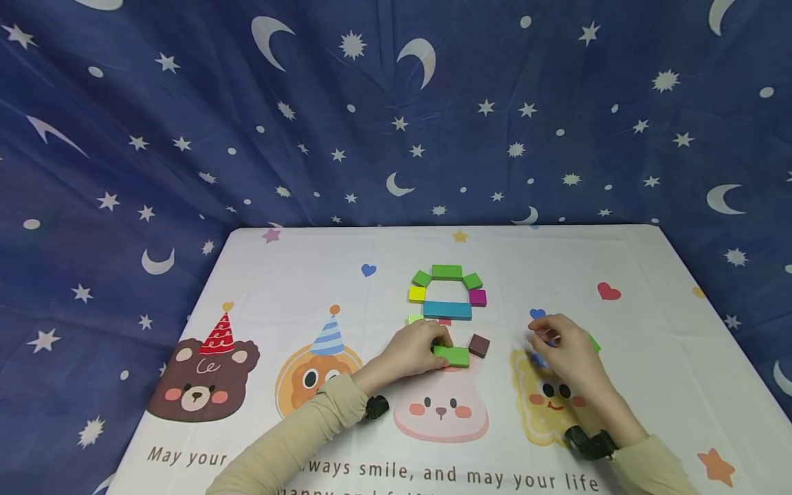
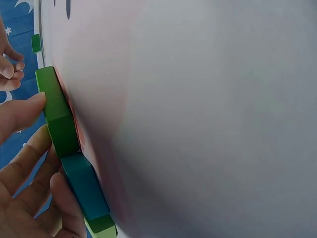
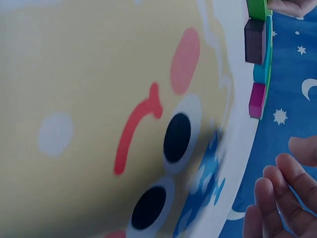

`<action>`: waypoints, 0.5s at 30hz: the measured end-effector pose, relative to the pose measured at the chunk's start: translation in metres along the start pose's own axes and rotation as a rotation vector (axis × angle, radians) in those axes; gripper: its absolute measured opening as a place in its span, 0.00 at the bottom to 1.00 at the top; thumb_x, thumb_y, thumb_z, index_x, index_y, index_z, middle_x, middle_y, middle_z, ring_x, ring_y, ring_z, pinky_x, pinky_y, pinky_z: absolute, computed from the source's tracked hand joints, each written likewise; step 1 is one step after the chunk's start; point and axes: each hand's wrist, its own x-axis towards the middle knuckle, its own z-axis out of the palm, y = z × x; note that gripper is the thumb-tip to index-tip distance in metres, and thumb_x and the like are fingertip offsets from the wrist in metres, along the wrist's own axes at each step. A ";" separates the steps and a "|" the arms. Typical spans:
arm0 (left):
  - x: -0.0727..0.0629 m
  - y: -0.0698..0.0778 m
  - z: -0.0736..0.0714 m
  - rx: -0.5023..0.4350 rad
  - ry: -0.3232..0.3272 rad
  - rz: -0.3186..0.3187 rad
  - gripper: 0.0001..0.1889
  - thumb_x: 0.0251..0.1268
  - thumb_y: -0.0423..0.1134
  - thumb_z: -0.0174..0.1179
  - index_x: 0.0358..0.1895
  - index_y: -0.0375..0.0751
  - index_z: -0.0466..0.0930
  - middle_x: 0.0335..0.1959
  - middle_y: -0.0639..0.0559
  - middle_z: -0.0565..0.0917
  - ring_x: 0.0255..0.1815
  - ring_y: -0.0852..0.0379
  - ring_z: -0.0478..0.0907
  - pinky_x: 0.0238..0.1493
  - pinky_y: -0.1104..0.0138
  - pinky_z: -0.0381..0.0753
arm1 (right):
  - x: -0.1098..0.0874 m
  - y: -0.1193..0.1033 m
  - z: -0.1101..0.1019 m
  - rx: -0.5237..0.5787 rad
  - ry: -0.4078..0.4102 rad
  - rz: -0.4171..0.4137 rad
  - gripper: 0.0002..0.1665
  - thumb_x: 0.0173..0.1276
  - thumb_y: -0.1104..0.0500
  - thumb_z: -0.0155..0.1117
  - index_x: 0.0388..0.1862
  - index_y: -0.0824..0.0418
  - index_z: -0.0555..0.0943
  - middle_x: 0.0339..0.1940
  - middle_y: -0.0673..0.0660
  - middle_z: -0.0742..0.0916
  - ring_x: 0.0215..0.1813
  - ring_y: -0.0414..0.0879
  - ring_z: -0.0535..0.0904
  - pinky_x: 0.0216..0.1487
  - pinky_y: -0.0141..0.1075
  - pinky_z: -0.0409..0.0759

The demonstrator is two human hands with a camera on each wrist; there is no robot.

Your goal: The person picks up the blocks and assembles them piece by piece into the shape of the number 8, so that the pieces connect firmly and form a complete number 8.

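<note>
My left hand [image 1: 416, 349] pinches a long green block [image 1: 452, 356] lying on the tablecloth, thumb on its near side; in the left wrist view the thumb and fingers sit along that green block [image 2: 57, 111]. A teal block [image 2: 85, 183] stands beside it there. Just right of the held block lies a dark brown block [image 1: 479, 345]. My right hand [image 1: 566, 350] hovers over the printed biscuit face, its fingers loosely bent with nothing between them; the right wrist view also shows this hand [image 3: 287, 198] holding nothing. Another green block [image 1: 595, 342] lies partly hidden behind it.
Beyond the left hand, a ring of blocks includes a green one [image 1: 447, 273], a yellow one [image 1: 417, 294], a magenta one [image 1: 478, 298] and a long blue one [image 1: 447, 311]. Light green [image 1: 415, 319] and red [image 1: 445, 322] pieces show partly below. A starry blue curtain [image 1: 396, 137] hangs behind.
</note>
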 end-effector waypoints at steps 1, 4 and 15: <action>0.000 0.000 0.000 0.001 0.000 -0.001 0.10 0.51 0.41 0.72 0.38 0.48 0.85 0.35 0.57 0.83 0.36 0.64 0.72 0.38 0.74 0.70 | 0.000 0.001 -0.001 -0.004 0.010 -0.005 0.10 0.63 0.62 0.66 0.43 0.61 0.82 0.36 0.54 0.83 0.39 0.46 0.77 0.40 0.30 0.75; 0.000 0.000 0.000 0.001 0.002 -0.003 0.10 0.51 0.40 0.72 0.38 0.48 0.85 0.35 0.57 0.83 0.35 0.65 0.72 0.37 0.74 0.70 | -0.001 0.004 -0.002 -0.018 0.042 -0.019 0.10 0.61 0.63 0.67 0.42 0.61 0.82 0.35 0.53 0.83 0.39 0.46 0.77 0.41 0.30 0.76; 0.001 -0.001 0.000 -0.010 -0.002 0.002 0.10 0.51 0.40 0.71 0.38 0.47 0.85 0.35 0.56 0.83 0.35 0.64 0.72 0.37 0.73 0.70 | -0.007 0.018 -0.010 -0.049 0.061 0.033 0.11 0.61 0.62 0.66 0.44 0.62 0.82 0.36 0.57 0.83 0.38 0.48 0.76 0.37 0.27 0.71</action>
